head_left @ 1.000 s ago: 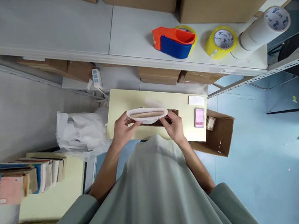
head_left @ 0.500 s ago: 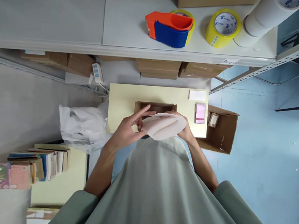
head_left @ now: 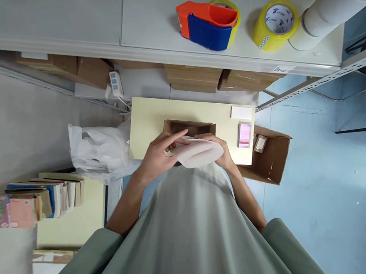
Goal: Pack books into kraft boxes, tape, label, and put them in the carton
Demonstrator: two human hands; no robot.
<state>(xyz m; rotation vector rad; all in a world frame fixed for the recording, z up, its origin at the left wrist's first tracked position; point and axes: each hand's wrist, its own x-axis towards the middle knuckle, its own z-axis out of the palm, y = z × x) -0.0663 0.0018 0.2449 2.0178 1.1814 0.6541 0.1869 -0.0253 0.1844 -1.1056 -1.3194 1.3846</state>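
Close in front of my body is a white, soft-looking wrapped bundle (head_left: 197, 152), a foam-like sheet wound around something flat that is now hidden. My left hand (head_left: 161, 152) grips its left end with the thumb below and the index finger stretched over the top edge. On the far right side, my right hand (head_left: 221, 150) is closed around the bundle, its fingers partly behind it. Just beyond the hands, an open cardboard box (head_left: 190, 124) stands on the pale yellow table (head_left: 150, 114).
At the table's right lie a pink phone-like item (head_left: 244, 135) and a white card (head_left: 241, 112). An open carton (head_left: 272, 160) sits right of it, white plastic bags (head_left: 97, 147) left. A tape dispenser (head_left: 206, 26) and yellow tape roll (head_left: 277, 22) rest on the shelf; books (head_left: 47, 198) stand lower left.
The bundle came toward my body and tilted, so its open end with the beige flat thing no longer shows. My left hand shifted its grip and extended its index finger.
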